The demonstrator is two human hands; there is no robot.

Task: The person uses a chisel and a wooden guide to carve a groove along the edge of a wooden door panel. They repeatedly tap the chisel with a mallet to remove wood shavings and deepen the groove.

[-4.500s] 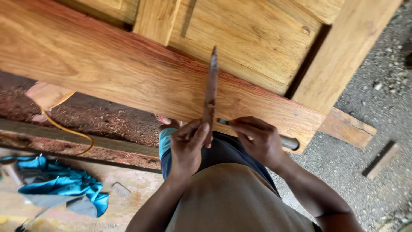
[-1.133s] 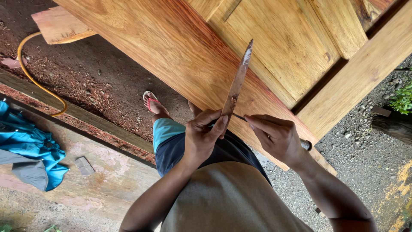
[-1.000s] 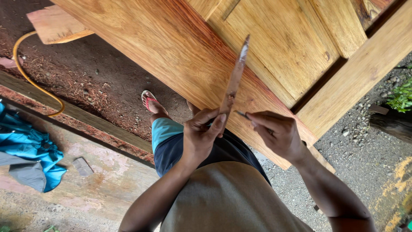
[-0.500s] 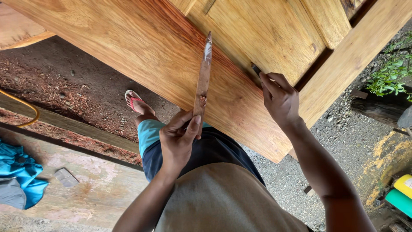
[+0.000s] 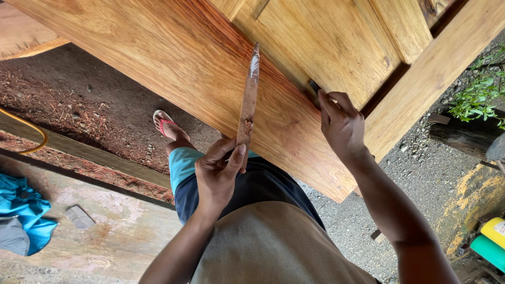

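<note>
A large varnished wooden door [image 5: 173, 58] with raised panels lies across in front of me. My left hand [image 5: 218, 171] grips a long narrow flat stick [image 5: 248, 100] smeared with brownish paste, held upright over the door's wide rail. My right hand [image 5: 342, 123] is up on the door near a panel edge, fingers pinched on a small dark tool [image 5: 314, 87] whose tip presses at the groove. My bare foot in a red sandal [image 5: 167, 126] stands on the dirt under the door's edge.
A blue cloth [image 5: 23, 205] lies on the concrete slab at left, near a small grey block [image 5: 79, 215]. A yellow hose [image 5: 31, 131] curves over the dirt. Gravel, green plants [image 5: 476, 97] and yellow and green containers [image 5: 492, 239] are at right.
My right hand left the stick's base and moved up and right onto the door panel with the small dark tool. The left hand kept the stick upright; my view shifted.
</note>
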